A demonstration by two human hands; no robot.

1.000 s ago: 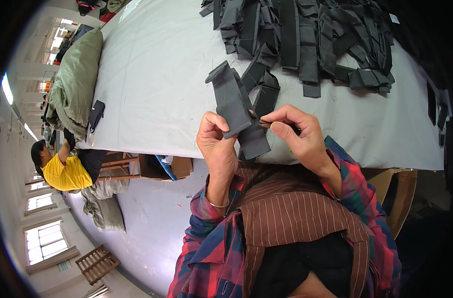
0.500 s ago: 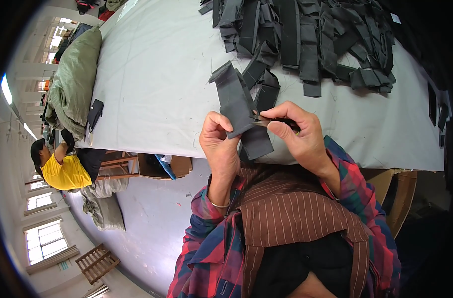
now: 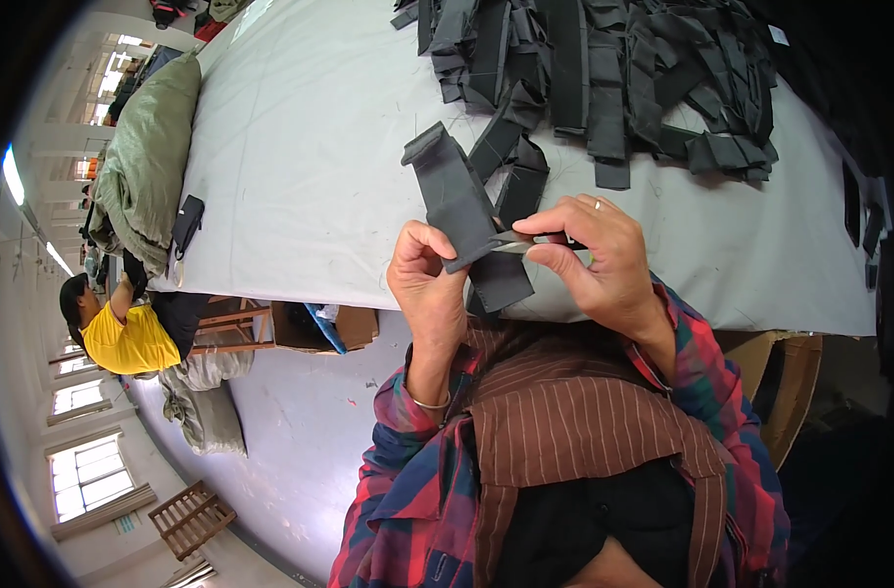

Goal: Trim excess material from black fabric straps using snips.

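Note:
Over the near edge of the table, my left hand (image 3: 428, 269) pinches a dark grey fabric strip (image 3: 454, 196) between thumb and fingers. The strip slants up and away, its far end folded over. Closed around small thread snips (image 3: 550, 240) is my right hand (image 3: 599, 257), thumb below and index finger above. The metal blades point left and meet the right edge of the strip near my left fingertips. More dark strip (image 3: 503, 281) hangs below that point, and another length (image 3: 523, 181) runs back to a large heap of similar strips (image 3: 608, 78).
A pale cloth covers the wide table (image 3: 300, 176). On its left side lie a stuffed green sack (image 3: 153, 147) and a small black case (image 3: 186, 225). A person in a yellow top (image 3: 128, 333) is at the far left. An open cardboard box (image 3: 354, 328) sits below the table edge.
My left hand and the strip have shifted slightly left. My right hand has turned a little and moved slightly right, with the snips' blades still at the strip's edge.

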